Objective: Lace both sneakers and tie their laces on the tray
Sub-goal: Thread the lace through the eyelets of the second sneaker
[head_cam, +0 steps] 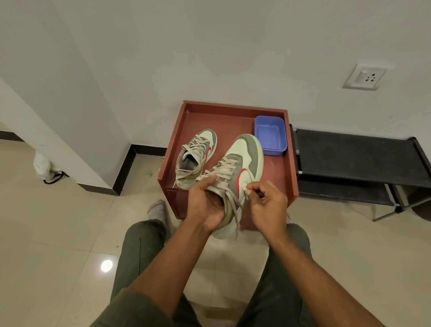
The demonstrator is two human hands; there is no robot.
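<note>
Two grey-and-white sneakers with a red side mark are in view. One sneaker (197, 160) lies on the left of the red-brown tray (283, 171), laced, its lace ends loose. My left hand (205, 202) grips the heel end of the other sneaker (244, 157), which tilts up over the tray's front edge, toe pointing away. Its beige laces (232, 201) cross the tongue and hang down past the heel. My right hand (267, 202) is at the sneaker's right side with curled fingers pinching near the top eyelet; what it pinches is too small to tell for sure.
A blue plastic tub (270, 134) sits in the tray's far right corner. A black shoe rack (358, 159) stands to the right against the wall. My legs in green trousers are below, on a tiled floor. A white wall corner juts out at left.
</note>
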